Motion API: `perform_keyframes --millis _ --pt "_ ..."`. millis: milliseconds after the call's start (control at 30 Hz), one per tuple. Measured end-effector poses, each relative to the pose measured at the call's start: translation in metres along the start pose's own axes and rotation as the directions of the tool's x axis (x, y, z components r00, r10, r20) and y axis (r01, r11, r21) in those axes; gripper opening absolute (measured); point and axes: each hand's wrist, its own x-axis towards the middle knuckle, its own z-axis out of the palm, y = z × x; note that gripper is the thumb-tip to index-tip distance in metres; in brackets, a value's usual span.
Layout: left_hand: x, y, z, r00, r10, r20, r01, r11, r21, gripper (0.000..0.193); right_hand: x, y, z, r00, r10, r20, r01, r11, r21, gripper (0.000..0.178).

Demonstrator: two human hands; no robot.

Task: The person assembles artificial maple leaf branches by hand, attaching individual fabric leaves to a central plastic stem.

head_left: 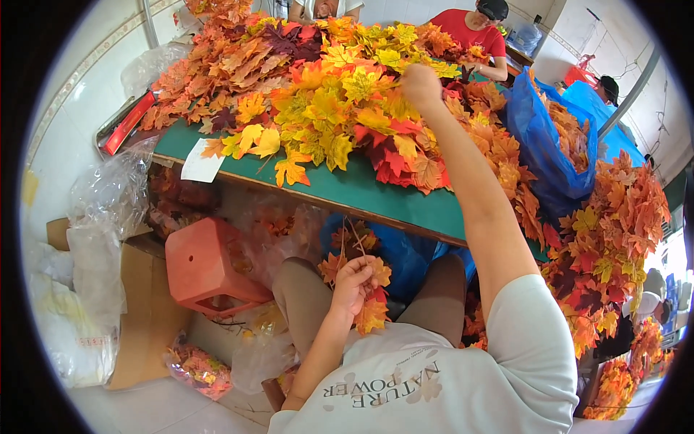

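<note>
Gripping a sprig [380, 272], long axis toward the table [412, 206]: left hand [350, 288]; nearer the table's leaf pile [325, 108]: right hand [423, 85], fingers' closure indeterminate

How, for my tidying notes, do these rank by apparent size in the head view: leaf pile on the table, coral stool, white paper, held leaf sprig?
Largest to smallest:
Leaf pile
Coral stool
Leaf sprig, partly hidden by the left hand
White paper
</note>
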Motion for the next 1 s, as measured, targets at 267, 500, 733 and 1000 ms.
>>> perform_keyframes --millis 267,500,733,1000 --pt "-0.003 0.006 -0.004 0.990 0.127 -0.057 -0.126 0.992 0.014 0.022 -0.110 -0.025 -0.049 0.904 0.281 0.322 -0.309 -0.089 0.947 0.012" --pt "-0.011 0.008 0.026 0.960 0.270 -0.076 -0.263 0.961 0.085 0.023 -0.320 -0.079 -0.081 0.779 0.059 0.624 -0.599 -0.220 0.770 0.016" --pt "-0.016 0.002 0.043 0.954 0.299 -0.034 -0.292 0.947 0.136 0.027 -0.360 -0.072 -0.076 0.509 0.080 0.857 -0.655 -0.609 0.447 0.016" --pt "-0.016 -0.006 0.038 0.968 0.247 -0.045 -0.238 0.960 0.144 0.028 -0.368 -0.076 -0.071 0.451 0.078 0.889 -0.612 -0.698 0.372 0.011"
